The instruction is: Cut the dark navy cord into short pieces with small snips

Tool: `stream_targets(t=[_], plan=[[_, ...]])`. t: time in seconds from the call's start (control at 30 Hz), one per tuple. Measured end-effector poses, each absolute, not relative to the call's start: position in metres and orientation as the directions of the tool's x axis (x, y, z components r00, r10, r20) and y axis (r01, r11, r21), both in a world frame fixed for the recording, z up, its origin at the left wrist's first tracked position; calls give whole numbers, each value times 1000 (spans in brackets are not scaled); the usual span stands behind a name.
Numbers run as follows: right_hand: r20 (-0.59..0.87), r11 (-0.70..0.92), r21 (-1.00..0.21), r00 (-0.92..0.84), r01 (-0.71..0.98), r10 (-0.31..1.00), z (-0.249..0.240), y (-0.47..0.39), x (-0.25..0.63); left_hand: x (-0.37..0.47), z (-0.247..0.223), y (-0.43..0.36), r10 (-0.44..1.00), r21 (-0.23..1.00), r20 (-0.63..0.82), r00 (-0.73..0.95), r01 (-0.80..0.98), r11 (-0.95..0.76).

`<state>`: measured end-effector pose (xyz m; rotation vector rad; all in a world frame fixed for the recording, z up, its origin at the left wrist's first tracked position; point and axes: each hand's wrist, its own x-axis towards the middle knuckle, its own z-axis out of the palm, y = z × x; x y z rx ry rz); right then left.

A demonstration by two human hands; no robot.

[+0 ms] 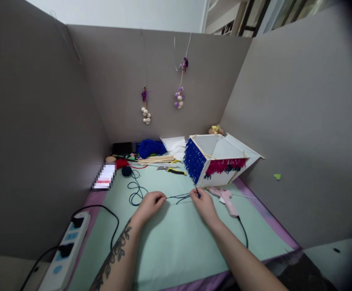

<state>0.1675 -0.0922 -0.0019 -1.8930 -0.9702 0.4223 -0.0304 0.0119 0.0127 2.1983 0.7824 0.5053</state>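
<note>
My left hand [150, 205] pinches a dark navy cord [179, 197] over the pale green mat [176, 246]. My right hand [203, 204] pinches the same cord a short way to the right, so a short length is stretched between both hands. The rest of the cord loops back in coils [135, 190] to a small dark ball of yarn [126, 171]. Just beyond my right hand stands a tilted white box frame [221, 155] with blue fringe [193, 161] on one side and red fringe [224, 165] on another.
A pink glue gun [226, 198] lies right of my right hand, its black cable trailing toward me. Wooden sticks [156, 160], yellow-handled pliers [171, 170], blue yarn [150, 147] and a phone [104, 177] lie at the back. A power strip [66, 250] sits at the left. Grey partitions enclose the desk.
</note>
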Motion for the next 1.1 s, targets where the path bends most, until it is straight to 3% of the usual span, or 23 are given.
stream_targets(t=[0.13, 0.27, 0.37, 0.6, 0.73, 0.87, 1.0, 1.1], plan=[[148, -403, -608, 596, 684, 789, -11, -93, 196, -29, 6, 13, 684, 592, 129, 718, 497, -634], [98, -376, -636, 554, 674, 827, -15, -97, 199, -25, 1, 10, 689, 538, 114, 716, 539, -648], [151, -333, -630, 531, 702, 834, -7, -108, 190, -24, 1, 10, 690, 571, 130, 712, 516, -639], [124, -203, -261, 241, 944, 963, 16, -117, 145, -24, 2, 11, 685, 672, 149, 713, 435, -600], [107, -200, -162, 219, 966, 970, 14, -101, 128, -24, 3, 9, 686, 705, 139, 715, 415, -575], [142, -225, -272, 270, 936, 952, 8, -94, 133, -25, 5, 9, 691, 736, 146, 708, 389, -554], [110, -292, -677, 485, 676, 868, 1, -91, 143, -25, 5, 9, 710, 782, 146, 689, 359, -509], [-38, -228, -890, 434, 394, 900, -4, -85, 137, -23, 3, 9, 705, 809, 139, 695, 331, -485]])
